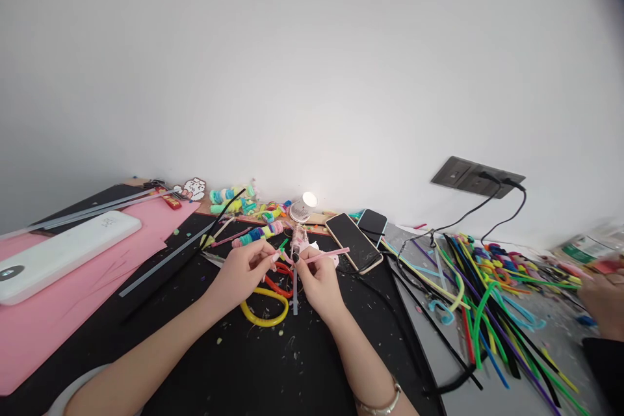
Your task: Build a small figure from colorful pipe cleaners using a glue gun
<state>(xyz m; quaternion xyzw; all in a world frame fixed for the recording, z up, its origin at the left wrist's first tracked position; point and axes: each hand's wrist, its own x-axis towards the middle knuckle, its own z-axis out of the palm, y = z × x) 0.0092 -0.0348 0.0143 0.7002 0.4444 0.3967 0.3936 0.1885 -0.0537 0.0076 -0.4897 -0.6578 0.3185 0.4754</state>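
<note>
My left hand (pixel 249 265) pinches one end of a pink pipe cleaner (pixel 336 253), with a small green piece (pixel 283 244) showing at its fingertips. Close beside it, my right hand (pixel 319 283) grips the same pink strip between thumb and fingers, and a straight length sticks out to the right. Where exactly the strip passes between the hands is partly hidden. Under my hands lie scissors with a yellow handle loop (pixel 264 323) and red inner parts. A translucent glue stick (pixel 295 296) points toward me from a pinkish glue gun (pixel 299 237), mostly covered by my fingers.
Behind my hands stand a small lit lamp (pixel 303 207) and two phones (pixel 353 240). Pink sheets (pixel 97 299) and a white power bank (pixel 73 253) lie left. Many pipe cleaners (pixel 492 312) spread right, near another person's hand (pixel 604 296). Cables run from a wall socket (pixel 458 173).
</note>
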